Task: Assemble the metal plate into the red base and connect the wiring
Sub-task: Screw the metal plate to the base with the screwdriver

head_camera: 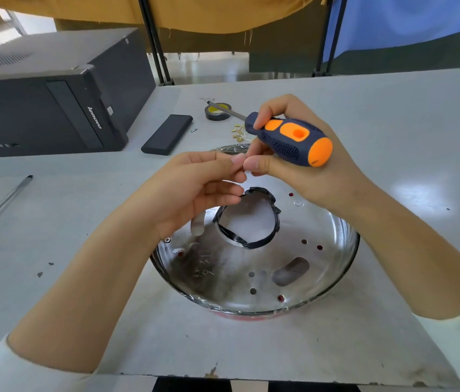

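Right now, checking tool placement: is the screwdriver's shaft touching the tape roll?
Cannot tell. In the head view the screwdriver shaft crosses over the tape roll; no gap or contact shows.

Shiny round metal plate (265, 267) sits dished-side up in the red base (247, 316), near the table's (53, 222) front edge. Holes dot it; black tape wraps its central opening's rim (251, 244).
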Demonstrator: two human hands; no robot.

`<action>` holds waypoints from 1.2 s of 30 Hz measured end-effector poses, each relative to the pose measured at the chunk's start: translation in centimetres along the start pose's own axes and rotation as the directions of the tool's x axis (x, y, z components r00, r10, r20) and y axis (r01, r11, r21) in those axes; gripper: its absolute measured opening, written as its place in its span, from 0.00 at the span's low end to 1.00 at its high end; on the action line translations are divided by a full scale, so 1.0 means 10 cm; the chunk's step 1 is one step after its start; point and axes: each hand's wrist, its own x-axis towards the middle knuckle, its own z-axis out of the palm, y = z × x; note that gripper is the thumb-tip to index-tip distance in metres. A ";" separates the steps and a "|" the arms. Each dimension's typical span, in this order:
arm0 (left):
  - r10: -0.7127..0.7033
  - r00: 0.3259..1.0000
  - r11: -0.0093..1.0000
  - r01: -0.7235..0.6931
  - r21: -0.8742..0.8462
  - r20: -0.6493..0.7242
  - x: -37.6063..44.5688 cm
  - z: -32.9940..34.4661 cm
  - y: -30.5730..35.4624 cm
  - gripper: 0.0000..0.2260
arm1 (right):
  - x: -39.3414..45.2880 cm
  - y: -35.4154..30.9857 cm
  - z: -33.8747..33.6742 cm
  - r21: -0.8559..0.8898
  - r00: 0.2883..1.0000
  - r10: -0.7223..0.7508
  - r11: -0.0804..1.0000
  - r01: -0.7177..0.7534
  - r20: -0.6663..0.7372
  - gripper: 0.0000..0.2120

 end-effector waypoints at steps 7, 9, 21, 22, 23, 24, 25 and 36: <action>0.073 0.996 0.820 -0.027 0.571 -0.057 -0.21 0.05 0.06 0.07 | -0.04 -0.01 -0.13 0.023 0.998 0.052 0.998 -0.052 0.018 0.18; 0.054 0.998 0.619 -0.065 0.783 0.040 -0.30 0.02 0.02 0.13 | -0.06 -0.02 -0.19 0.048 0.996 0.072 0.996 -0.074 0.042 0.18; -0.071 0.955 0.412 -0.235 0.880 0.289 -0.27 -0.18 -0.05 0.30 | -0.21 -0.14 -0.27 -0.114 0.935 0.135 0.988 -0.102 0.328 0.14; -0.074 0.954 0.415 -0.235 0.879 0.291 -0.25 -0.19 -0.06 0.30 | -0.18 -0.11 -0.24 -0.115 0.922 0.167 0.984 -0.134 0.350 0.10; -0.069 0.956 0.421 -0.231 0.877 0.285 -0.24 -0.20 -0.05 0.29 | -0.18 -0.07 -0.21 -0.088 0.900 0.240 0.971 -0.223 0.363 0.09; -0.048 0.964 0.440 -0.214 0.872 0.260 -0.22 -0.20 -0.05 0.26 | -0.14 -0.05 -0.13 -0.059 0.881 0.324 0.944 -0.324 0.344 0.12; -0.007 0.979 0.503 -0.174 0.847 0.205 -0.19 -0.19 -0.05 0.22 | -0.15 -0.02 -0.06 -0.049 0.869 0.356 0.931 -0.362 0.344 0.13; -0.201 0.978 0.971 0.190 -0.146 -0.062 -0.05 0.19 0.12 0.09 | -0.25 -0.23 0.22 -0.415 0.904 0.161 0.910 0.020 0.397 0.27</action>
